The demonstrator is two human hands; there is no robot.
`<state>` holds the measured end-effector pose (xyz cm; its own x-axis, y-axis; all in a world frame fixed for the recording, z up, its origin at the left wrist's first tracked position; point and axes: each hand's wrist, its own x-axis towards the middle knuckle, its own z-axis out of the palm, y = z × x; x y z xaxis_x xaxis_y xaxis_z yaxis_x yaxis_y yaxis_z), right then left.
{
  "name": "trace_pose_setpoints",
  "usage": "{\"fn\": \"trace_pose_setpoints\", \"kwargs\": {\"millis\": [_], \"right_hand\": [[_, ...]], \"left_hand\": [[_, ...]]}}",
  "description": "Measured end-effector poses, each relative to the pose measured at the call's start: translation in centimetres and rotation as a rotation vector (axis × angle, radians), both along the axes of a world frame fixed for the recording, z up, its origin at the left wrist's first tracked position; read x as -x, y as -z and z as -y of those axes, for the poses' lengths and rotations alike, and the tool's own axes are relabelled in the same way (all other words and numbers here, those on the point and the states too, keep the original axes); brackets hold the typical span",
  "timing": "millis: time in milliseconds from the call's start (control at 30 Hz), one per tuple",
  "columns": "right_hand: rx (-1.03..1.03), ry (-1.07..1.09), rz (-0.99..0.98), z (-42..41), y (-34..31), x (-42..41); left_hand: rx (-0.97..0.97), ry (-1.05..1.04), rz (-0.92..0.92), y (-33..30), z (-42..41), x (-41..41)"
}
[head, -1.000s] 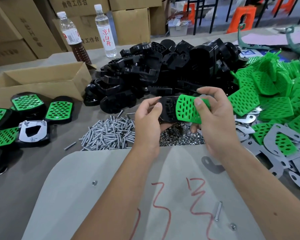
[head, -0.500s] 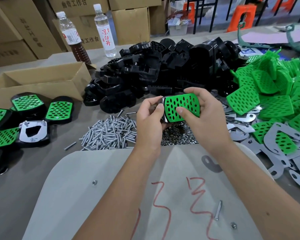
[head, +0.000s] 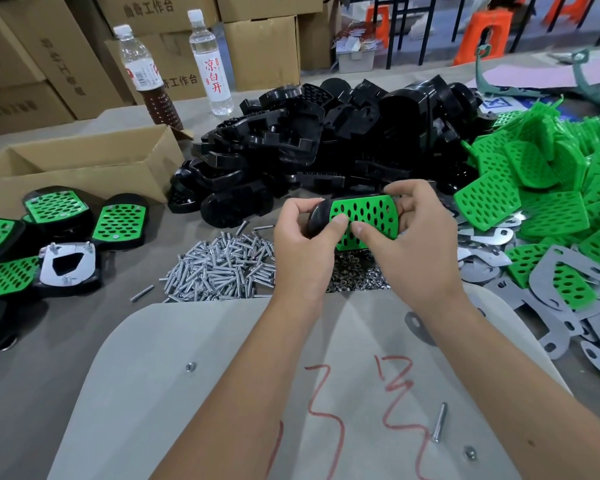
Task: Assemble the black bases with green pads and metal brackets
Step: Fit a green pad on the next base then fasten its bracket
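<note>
Above the heap of silver screws (head: 222, 268), both hands hold one black base (head: 317, 220) with a green pad (head: 362, 220) laid on its upper face. Left hand (head: 303, 244) grips the base's rounded end, fingers curled round it and the thumb pressing on the pad's near edge. Right hand (head: 413, 237) grips the other end, fingers curled over the far side and the thumb pressing down on the pad beside the left thumb. Behind the screws lies the pile of black bases (head: 326, 140). Right of the screws lie loose green pads (head: 551, 188) over grey metal brackets (head: 548, 306). Left of the screws sit finished bases (head: 118, 221) with pads fitted, and one turned over showing its bracket (head: 66, 265). Just in front of the screws lies a pale board (head: 194, 393) with red marks, a single screw (head: 439, 422) resting on it.
</note>
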<state>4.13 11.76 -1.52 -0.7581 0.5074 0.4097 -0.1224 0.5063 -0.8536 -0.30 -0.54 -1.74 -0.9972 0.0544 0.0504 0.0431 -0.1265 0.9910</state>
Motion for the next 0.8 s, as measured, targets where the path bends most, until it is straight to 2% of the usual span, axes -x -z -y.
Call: {"fn": "trace_pose_setpoints", "kwargs": {"millis": [200,333,567,667,800], "right_hand": [[0.126,0.024,0.016,0.5,0.2,0.1],[0.141,0.024,0.033,0.7,0.2,0.1],[0.124,0.055,0.035,-0.1,0.2,-0.1],[0.303,-0.112,0.069,-0.7,-0.1,0.0],[0.351,-0.319,0.106,-1.6,-0.1,0.1]], "left_hand": [[0.008,-0.035,0.028,-0.2,0.0,0.1],[0.021,-0.03,0.025,-0.1,-0.1,0.0],[-0.1,-0.002,0.062,-0.3,0.5,0.3],[-0.079,-0.003,0.011,-0.7,0.6,0.4],[-0.096,0.035,-0.003,-1.2,0.8,0.4]]}}
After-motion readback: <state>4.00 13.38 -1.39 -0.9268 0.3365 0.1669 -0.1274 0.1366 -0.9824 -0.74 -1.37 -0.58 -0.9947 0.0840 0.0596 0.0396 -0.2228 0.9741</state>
